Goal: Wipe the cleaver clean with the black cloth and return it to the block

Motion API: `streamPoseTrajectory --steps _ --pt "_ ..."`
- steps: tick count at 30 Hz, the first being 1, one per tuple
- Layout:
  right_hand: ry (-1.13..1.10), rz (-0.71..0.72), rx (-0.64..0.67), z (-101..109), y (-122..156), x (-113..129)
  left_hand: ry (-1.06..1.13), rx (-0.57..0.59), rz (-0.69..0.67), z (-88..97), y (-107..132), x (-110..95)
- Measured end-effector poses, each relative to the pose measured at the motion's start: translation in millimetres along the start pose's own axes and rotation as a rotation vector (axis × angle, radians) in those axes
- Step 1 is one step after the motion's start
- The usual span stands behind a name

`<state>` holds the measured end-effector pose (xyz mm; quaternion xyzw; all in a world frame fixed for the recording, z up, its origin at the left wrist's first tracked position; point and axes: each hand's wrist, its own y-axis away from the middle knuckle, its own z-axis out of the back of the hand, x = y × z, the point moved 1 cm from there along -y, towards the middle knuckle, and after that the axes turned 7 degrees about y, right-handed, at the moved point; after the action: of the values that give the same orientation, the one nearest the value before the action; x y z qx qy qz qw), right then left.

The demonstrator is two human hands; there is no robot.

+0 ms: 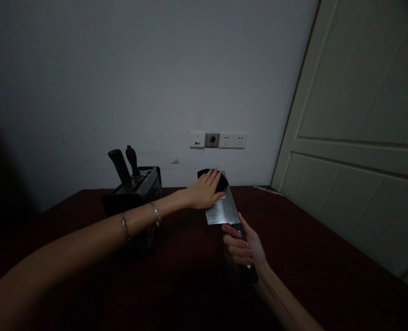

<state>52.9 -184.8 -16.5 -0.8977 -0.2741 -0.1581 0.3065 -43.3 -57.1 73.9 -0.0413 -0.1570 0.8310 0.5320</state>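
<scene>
A cleaver (221, 214) with a broad shiny blade and a black handle is held above the dark red table, its blade pointing away from me. My right hand (250, 248) is wrapped round the handle. Against the upper part of the blade lies a black cloth (222, 185), with my left hand (204, 191) stretched flat over it. The fingers of that hand are extended and its thumb sticks out along the blade. Part of the cloth is hidden beneath the palm.
A black knife block (140, 186) with two black-handled tools in it stands left, partly behind my left forearm. The dark red table (269, 216) meets a pale wall with sockets (233, 140). On the right is a panelled door (355, 138).
</scene>
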Motion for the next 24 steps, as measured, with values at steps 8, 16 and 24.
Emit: streamPoseTrajectory --steps 8,16,24 --pt "0.035 -0.021 -0.018 5.2 1.9 0.5 -0.005 0.008 -0.240 -3.2 29.3 -46.9" --pt "0.004 -0.079 -0.017 1.4 -1.1 -3.4 0.004 0.047 -0.019 4.4 -5.1 -6.3" --pt "0.006 -0.084 -0.009 3.2 -1.7 -1.1 0.029 0.055 0.029 8.4 -16.0 -3.6"
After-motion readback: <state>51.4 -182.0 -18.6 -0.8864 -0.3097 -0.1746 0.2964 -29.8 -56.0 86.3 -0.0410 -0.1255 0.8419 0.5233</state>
